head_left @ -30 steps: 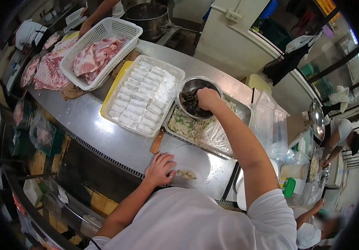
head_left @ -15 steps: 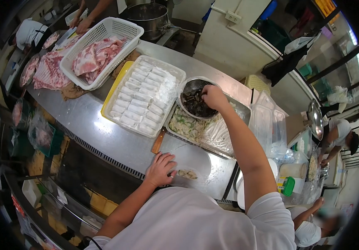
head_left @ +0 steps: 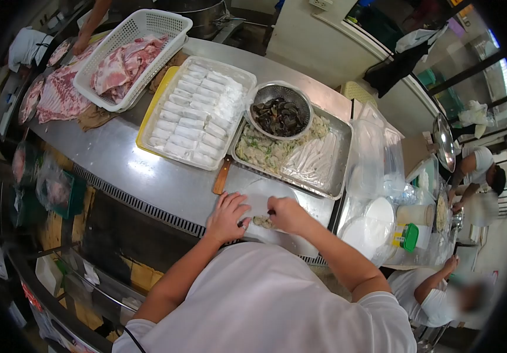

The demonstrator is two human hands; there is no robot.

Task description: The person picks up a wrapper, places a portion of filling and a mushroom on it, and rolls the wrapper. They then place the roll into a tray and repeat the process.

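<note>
My right hand (head_left: 291, 216) is closed in a pinch on a dark piece (head_left: 272, 212), just over a small strip of pale filling (head_left: 261, 222). The filling lies on a thin, round, whitish wrapper (head_left: 265, 191) on the steel table. Left of it, my left hand (head_left: 228, 216) rests with fingers stretched out at the wrapper's edge. A small dark bit shows by its thumb. Beyond my hands, a perforated metal bowl (head_left: 280, 134) of dark slices (head_left: 283, 115) stands on a metal tray (head_left: 342, 170) of greenish-white filling (head_left: 257, 148).
A wooden-handled tool (head_left: 222, 175) lies beside a white tray (head_left: 147, 132) of wrapped rolls in rows. Farther left, a white basket (head_left: 174, 22) holds raw meat. Clear plastic containers (head_left: 366, 159) and a green-lidded tub (head_left: 409, 237) stand right. Other people work around the room.
My right hand has come out of the bowl and down to the filling, carrying a dark piece. My left hand stays near the wrapper. The view has shifted slightly.
</note>
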